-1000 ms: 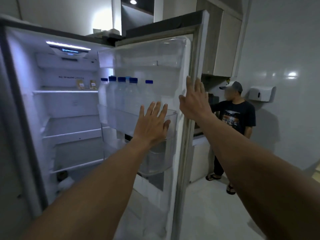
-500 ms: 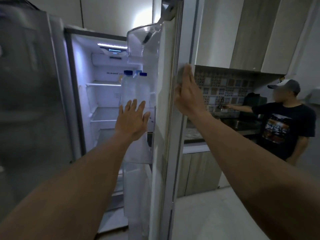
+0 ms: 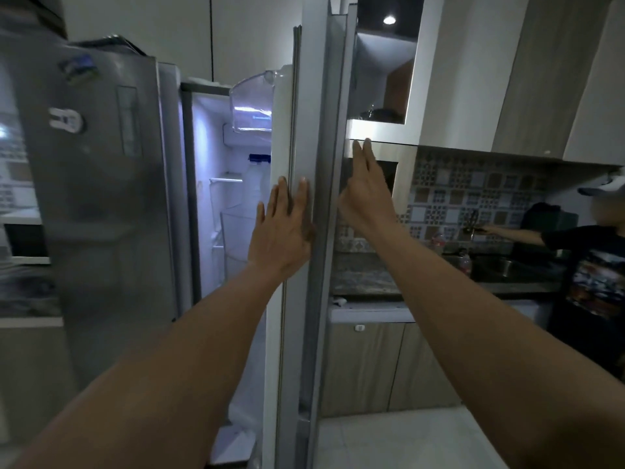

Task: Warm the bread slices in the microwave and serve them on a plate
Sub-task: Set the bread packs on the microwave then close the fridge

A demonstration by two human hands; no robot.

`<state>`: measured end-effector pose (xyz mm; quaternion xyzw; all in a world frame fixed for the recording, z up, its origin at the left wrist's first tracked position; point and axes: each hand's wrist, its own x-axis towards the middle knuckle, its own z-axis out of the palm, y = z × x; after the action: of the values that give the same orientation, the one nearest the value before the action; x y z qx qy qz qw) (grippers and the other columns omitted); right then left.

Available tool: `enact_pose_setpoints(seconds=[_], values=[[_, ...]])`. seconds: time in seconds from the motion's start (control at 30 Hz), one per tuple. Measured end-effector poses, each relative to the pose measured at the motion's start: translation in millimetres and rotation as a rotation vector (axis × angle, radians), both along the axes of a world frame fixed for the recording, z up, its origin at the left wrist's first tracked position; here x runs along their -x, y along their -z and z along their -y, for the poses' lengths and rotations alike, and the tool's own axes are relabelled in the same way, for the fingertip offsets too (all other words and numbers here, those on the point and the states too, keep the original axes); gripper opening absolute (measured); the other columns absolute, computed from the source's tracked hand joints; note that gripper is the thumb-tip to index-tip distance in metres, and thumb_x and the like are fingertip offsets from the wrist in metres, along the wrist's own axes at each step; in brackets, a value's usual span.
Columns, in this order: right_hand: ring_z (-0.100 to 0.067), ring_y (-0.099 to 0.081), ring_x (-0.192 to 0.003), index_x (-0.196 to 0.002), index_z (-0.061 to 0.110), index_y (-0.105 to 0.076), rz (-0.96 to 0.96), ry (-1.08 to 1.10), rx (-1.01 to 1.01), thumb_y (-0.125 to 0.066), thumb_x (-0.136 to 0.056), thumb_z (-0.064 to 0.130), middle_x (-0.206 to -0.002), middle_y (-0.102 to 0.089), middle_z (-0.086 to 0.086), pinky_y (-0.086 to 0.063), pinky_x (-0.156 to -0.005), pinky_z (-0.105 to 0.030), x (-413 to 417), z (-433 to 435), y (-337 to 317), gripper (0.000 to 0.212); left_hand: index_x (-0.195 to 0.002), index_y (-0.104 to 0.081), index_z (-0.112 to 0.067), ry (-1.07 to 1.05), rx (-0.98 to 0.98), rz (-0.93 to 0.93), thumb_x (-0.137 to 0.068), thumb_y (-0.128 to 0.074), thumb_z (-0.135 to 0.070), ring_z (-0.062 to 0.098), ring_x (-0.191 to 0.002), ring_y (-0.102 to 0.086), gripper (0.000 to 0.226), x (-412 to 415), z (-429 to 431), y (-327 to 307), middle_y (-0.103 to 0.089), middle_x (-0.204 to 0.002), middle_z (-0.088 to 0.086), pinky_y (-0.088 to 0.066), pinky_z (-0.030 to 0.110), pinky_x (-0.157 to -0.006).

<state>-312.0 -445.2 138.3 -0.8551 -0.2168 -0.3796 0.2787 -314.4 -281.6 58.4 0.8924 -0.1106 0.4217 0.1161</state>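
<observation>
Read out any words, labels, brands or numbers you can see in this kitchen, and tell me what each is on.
No text here can be read.
Sticker on the closed fridge door: blurred, unreadable.
Control panel on that door: blurred.
Faint print line on the clear door bin: too small.
T-shirt graphic on the other person: blurred.

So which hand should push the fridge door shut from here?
Probably the right hand: it lies flat against the outer face of the fridge door, ready to push. The left hand rests on the door's inner edge, where it could get caught.
</observation>
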Motion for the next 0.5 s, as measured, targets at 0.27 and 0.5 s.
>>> enact_pose_setpoints(seconds=[0.27,0.5], values=[[-0.034,-0.044,-0.133,-0.159,0.012,0.0,-0.224,-0.025,0.254,-0.051,-0.094,0.006,-0.15,-0.04,-0.016,-0.04,-0.109,-0.048,-22,-41,9,0.084,-0.157,0.019,-0.027,0.015,0.152,0.012,-0.101,-0.043,-0.031,0.027,-0.154,0.007,0.083,-16,-42,5,0.01,-0.167,0.014,-0.009,0.051,-0.124],[-0.031,-0.034,-0.142,-0.159,0.01,-0.006,-0.162,-0.07,0.308,-0.04,-0.105,0.019,-0.159,-0.03,-0.014,-0.033,-0.114,-0.048,-53,-88,9,0.065,-0.159,0.012,-0.022,0.01,0.239,0.084,-0.102,-0.022,-0.045,0.018,-0.153,0.016,0.07,-31,-89,1,0.015,-0.166,0.007,0.003,0.041,-0.124]])
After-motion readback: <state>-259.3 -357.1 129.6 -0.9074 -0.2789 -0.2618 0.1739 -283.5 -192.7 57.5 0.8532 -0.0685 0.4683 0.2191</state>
